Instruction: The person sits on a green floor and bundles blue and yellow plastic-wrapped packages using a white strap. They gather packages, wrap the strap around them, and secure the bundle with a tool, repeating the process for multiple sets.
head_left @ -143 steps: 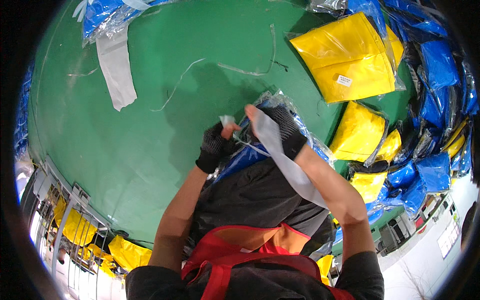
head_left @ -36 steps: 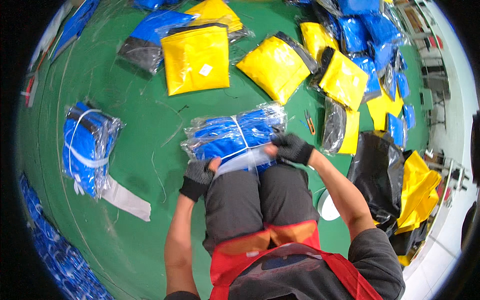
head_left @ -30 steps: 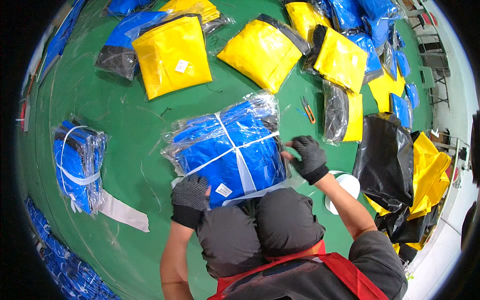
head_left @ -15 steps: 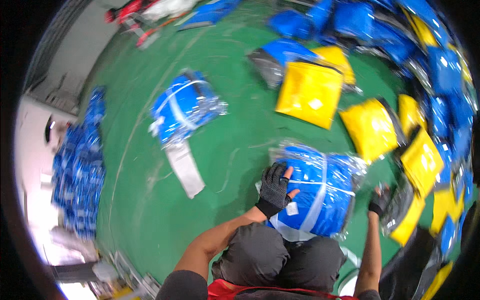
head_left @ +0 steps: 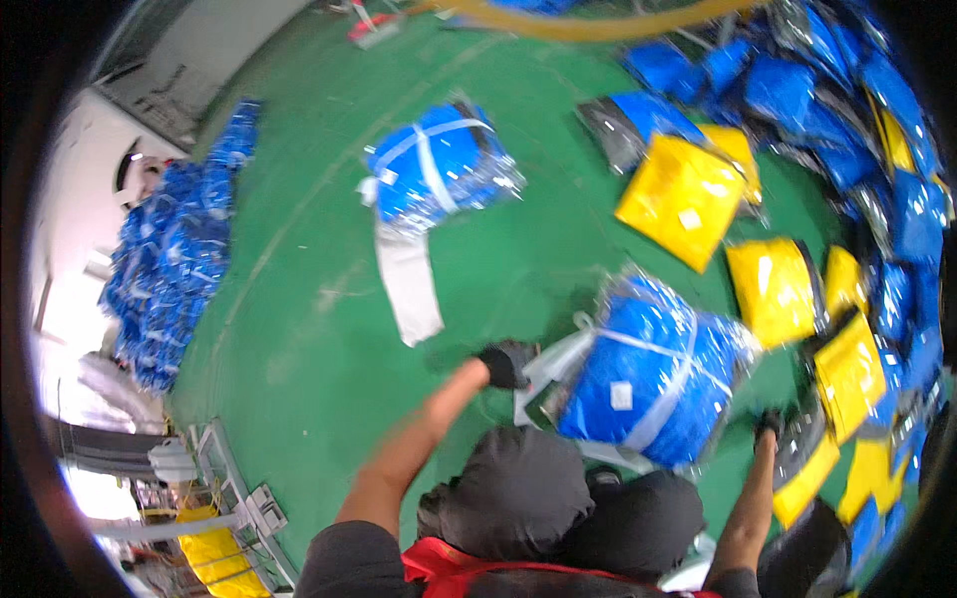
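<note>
At one o'clock from the knees (head_left: 503,488), probably for easy reach, lies the bundle (head_left: 638,371): glossy blue, clear-wrapped, crossed by white straps (head_left: 663,401) that likely keep it together. Left hand (head_left: 510,365) at its nine o'clock beside a loose strap end (head_left: 558,361), right hand (head_left: 770,427) at four; I cannot tell either grip.

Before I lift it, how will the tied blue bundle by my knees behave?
The bundle is probably slippery, given its shiny plastic. Crossed straps likely keep it together, though crinkled edges may flop. Its broad shape seems unlikely to roll.
</note>
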Motion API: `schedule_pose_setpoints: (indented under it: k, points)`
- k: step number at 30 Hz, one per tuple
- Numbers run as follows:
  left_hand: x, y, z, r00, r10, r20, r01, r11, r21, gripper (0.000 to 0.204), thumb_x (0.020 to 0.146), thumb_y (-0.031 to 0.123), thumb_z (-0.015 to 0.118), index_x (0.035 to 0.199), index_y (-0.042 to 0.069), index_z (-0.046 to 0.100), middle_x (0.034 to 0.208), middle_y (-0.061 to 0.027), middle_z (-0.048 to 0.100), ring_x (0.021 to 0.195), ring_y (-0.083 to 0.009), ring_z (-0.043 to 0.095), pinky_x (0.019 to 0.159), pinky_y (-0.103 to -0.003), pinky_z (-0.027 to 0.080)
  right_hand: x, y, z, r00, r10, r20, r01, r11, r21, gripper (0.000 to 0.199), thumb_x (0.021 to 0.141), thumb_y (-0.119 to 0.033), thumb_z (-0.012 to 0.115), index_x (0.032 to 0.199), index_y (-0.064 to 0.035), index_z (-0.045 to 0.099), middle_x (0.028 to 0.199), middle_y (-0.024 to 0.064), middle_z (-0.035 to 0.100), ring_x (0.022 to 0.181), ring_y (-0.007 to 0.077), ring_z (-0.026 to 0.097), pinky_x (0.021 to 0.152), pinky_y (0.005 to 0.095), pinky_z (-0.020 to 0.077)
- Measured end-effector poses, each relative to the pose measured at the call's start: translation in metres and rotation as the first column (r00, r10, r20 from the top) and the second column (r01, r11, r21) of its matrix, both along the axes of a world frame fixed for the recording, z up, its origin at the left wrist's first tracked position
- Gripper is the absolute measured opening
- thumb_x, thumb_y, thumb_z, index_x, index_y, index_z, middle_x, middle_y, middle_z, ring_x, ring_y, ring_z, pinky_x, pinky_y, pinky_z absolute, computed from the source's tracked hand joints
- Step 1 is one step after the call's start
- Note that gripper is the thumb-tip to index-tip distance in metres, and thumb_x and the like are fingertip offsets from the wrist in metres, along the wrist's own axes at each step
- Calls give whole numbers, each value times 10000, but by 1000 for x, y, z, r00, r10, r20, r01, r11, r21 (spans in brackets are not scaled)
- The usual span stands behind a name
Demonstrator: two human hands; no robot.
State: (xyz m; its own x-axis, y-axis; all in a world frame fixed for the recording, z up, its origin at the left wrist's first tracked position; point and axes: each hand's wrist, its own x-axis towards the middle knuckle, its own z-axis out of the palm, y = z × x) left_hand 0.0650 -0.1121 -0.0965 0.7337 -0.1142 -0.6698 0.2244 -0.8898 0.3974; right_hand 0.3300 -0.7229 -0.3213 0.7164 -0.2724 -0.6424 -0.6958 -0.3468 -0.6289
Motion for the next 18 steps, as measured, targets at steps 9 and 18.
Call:
schedule_pose_setpoints:
  k: [9,18]
  points:
    - [2,-15,-42,690,722,51,-589,601,-541,394,796,376,641,944,12,613,796,-74,612,718,-147,554,665,-291,445,-82,264,275,731,427,533,-645,686,336,384,897,-379,424,1035,-58,585,712,3,494,627,118,447,581,272,377]
    - [-16,-13,35,676,688,-263,-658,404,-635,341,828,380,596,853,41,628,554,-24,498,480,-98,440,495,-251,359,-172,397,253,531,836,-136,-475,427,769,608,897,-585,322,798,-66,624,574,19,432,501,137,391,465,270,308]
